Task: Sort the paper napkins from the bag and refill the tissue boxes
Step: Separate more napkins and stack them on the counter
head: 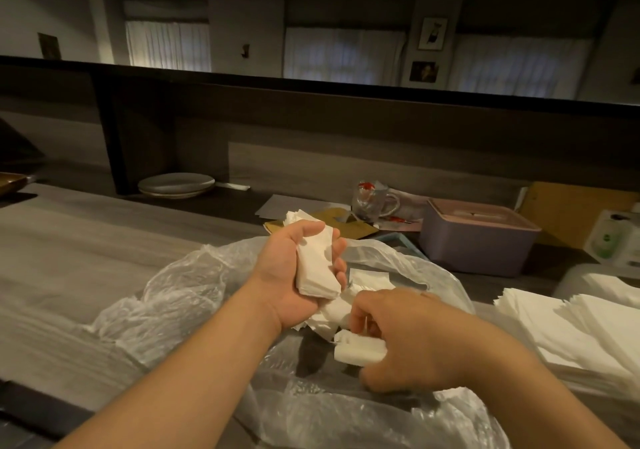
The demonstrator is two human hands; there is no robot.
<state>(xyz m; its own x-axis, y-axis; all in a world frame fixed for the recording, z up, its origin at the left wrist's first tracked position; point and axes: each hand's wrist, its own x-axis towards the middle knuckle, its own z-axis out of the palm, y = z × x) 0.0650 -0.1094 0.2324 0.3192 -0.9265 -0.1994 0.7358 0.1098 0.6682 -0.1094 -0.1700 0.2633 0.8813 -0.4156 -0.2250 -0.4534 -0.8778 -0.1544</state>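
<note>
A clear plastic bag (173,296) lies crumpled on the wooden counter, with loose white napkins (367,280) inside it. My left hand (294,275) is palm up above the bag and grips a folded stack of napkins (317,268). My right hand (412,341) is lower, inside the bag's opening, and its fingers curl round a small folded bundle of napkins (360,350). A pink tissue box (478,237) with a slotted lid stands behind the bag to the right. A wide pile of flat white napkins (571,327) lies at the right edge.
Stacked plates (176,185) sit at the back under a dark shelf. A glass mug (372,203), brown envelopes (332,222) and papers clutter the space behind the bag. A white carton with green print (613,241) stands far right. Bare wood counter (69,258) stretches to the left.
</note>
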